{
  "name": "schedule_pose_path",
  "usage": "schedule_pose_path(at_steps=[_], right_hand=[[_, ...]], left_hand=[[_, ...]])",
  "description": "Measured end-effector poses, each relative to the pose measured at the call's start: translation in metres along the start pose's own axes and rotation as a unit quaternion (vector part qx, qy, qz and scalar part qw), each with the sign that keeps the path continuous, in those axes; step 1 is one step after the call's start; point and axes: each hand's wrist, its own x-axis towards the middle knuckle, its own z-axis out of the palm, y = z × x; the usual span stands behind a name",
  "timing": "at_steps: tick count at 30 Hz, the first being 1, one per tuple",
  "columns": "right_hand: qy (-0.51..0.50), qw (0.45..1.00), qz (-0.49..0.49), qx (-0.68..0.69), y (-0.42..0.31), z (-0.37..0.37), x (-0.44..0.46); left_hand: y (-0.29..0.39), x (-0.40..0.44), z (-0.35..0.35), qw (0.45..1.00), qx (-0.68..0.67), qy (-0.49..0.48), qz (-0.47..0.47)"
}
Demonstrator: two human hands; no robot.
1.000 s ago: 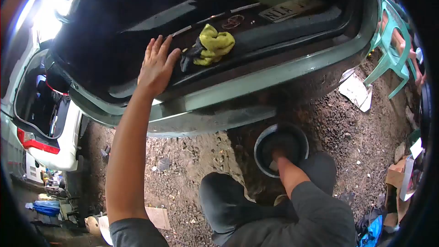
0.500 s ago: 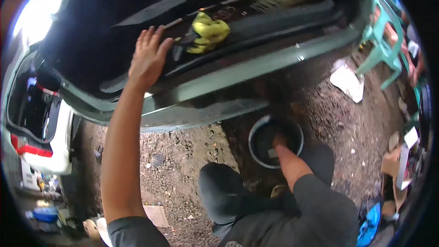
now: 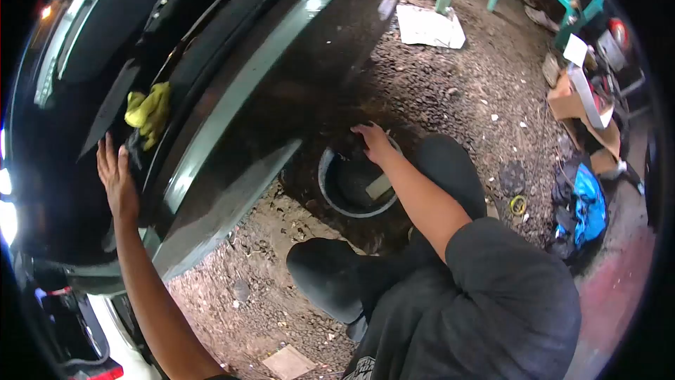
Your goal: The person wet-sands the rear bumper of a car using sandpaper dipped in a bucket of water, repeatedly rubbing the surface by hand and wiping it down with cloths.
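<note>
Left hand [image 3: 119, 182] flat on car [image 3: 232, 99], fingers extended, just beside yellow cloth [image 3: 148, 113] resting there. Right hand [image 3: 373, 142] over bucket [image 3: 329, 190], fingers partly bent; cannot tell whether holding anything.

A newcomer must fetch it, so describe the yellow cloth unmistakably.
Find the big dark car filling the view's upper left. On it, up and right of the person's left hand, lies a crumpled cloth. Its bright yellow sets it apart from the dark grey material at its lower end.
</note>
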Motion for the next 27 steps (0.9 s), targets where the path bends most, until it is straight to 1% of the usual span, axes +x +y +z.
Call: schedule_pose_path(at_steps=[2, 4, 5, 7, 9, 10, 12, 13, 15, 18, 19, 22, 25, 27], right_hand=[[0.057, 0.998, 0.032, -0.002, 0.008, -0.014, 0.053], [-0.042, 0.996, 0.028, 0.078, -0.029, -0.004, 0.047], [-0.055, 0.986, -0.114, -0.112, -0.051, 0.004, 0.041], [-0.062, 0.958, -0.194, -0.200, -0.068, -0.004, 0.086], [-0.064, 0.968, -0.212, -0.117, -0.076, 0.004, 0.103], [-0.055, 0.951, -0.274, -0.131, -0.091, 0.014, 0.080], [-0.049, 0.943, -0.298, -0.142, -0.108, 0.017, 0.084], [-0.047, 0.940, -0.304, -0.147, -0.116, 0.017, 0.081], [-0.040, 0.937, -0.310, -0.157, -0.136, 0.019, 0.069], [-0.003, 0.926, -0.324, -0.195, -0.134, 0.023, 0.059], [0.012, 0.919, -0.332, -0.212, -0.133, 0.027, 0.057], [-0.031, 0.943, -0.304, -0.134, -0.122, 0.031, 0.058], [0.013, 0.916, -0.341, -0.211, -0.097, 0.034, 0.080], [0.031, 0.897, -0.367, -0.244, -0.084, 0.037, 0.078]], left_hand=[[0.000, -0.001, 0.000, 1.000, -0.008, -0.006, 0.016], [-0.013, 0.001, -0.002, 0.999, -0.020, -0.008, 0.025], [-0.026, -0.001, -0.002, 0.999, -0.029, -0.008, 0.024], [-0.025, 0.005, 0.003, 0.998, -0.038, -0.019, 0.038], [-0.023, 0.008, 0.001, 0.998, -0.036, -0.022, 0.045], [-0.019, 0.009, 0.001, 0.998, -0.044, -0.026, 0.031], [-0.005, 0.005, -0.003, 0.998, -0.055, -0.033, 0.001], [0.001, 0.004, -0.004, 0.997, -0.070, -0.037, 0.005], [-0.001, 0.005, -0.004, 0.998, -0.058, -0.037, 0.011], [-0.016, 0.009, 0.000, 0.998, -0.047, -0.036, 0.013], [-0.021, 0.009, 0.000, 0.998, -0.044, -0.035, 0.012], [-0.027, 0.008, 0.001, 0.999, -0.018, -0.027, 0.029], [-0.024, 0.008, 0.000, 0.998, -0.012, -0.034, 0.053], [-0.017, 0.005, 0.000, 0.998, -0.018, -0.033, 0.049]])
